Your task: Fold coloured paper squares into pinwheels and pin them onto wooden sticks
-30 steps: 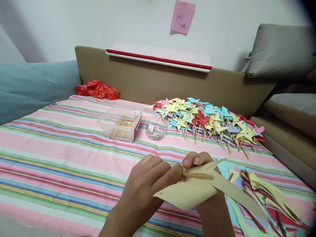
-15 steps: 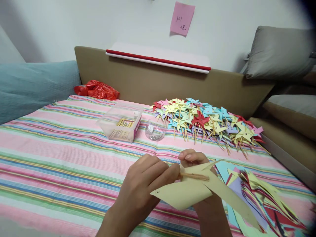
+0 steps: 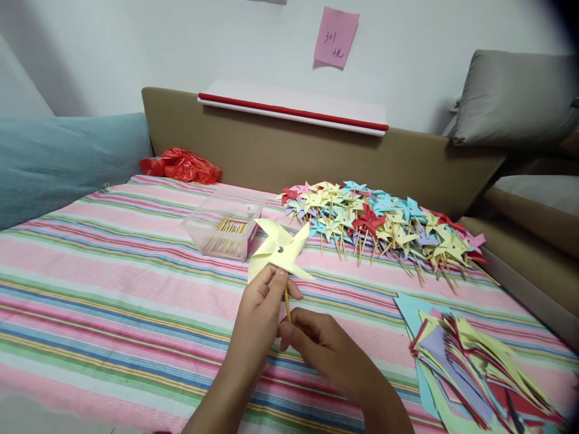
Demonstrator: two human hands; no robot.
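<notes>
A pale yellow paper pinwheel (image 3: 286, 253) stands upright in front of me, its blades facing me with a silver pin at the centre. My left hand (image 3: 266, 292) pinches it just under the blades, at the top of its thin wooden stick. Lower down, my right hand (image 3: 312, 337) has its fingers closed around the stick's bottom end. Behind the pinwheel is a clear plastic box (image 3: 212, 223) with small wooden sticks in it. The round clear dish of metal pins is hidden behind the pinwheel.
Finished pinwheels in many colours (image 3: 371, 220) lie heaped at the back right. Cut coloured paper sheets (image 3: 470, 367) are stacked at the front right. A red plastic bag (image 3: 181, 166) lies at the back left on the striped cloth (image 3: 113, 289).
The pinwheel has turned from lying sideways, back showing, to upright with its front towards me, and moved left. My right hand has gone from behind the blades to the stick's lower end.
</notes>
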